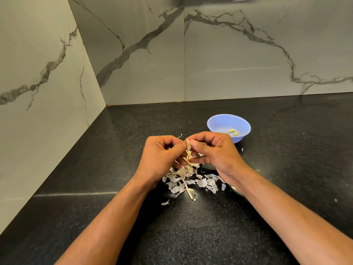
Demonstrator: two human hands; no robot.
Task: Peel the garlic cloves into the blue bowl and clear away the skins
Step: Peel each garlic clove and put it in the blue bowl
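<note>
On the dark speckled counter (95,169), in the corner formed by two marble-veined walls (38,73), both hands meet above a heap of garlic skins. At the left, the wall and counter carry no brand, label or writing that can be read.

Moving right, the left hand (160,157) is held over the heap with its fingers curled inward, pinching a clove (188,145) and the strands of skin hanging from it. The clove sits between the two hands, pale and upright, its top showing just above the thumbs. The right hand (212,150) grips the same clove from the other side, thumb pressed against it and forefinger stretched low across toward the left hand. How much skin remains on the clove is hard to judge, since the fingers cover most of it.

Below the hands, the skins (193,181) lie scattered in a loose pile of white and tan flakes, with one long thin stem piece pointing toward the camera and a few stray flecks farther out on the counter.

Farther right and behind the right hand stands the blue bowl (217,124), upright and partly hidden by the knuckles. Two peeled cloves (233,131) rest touching each other on its floor. The bowl bears no visible marking.
</note>
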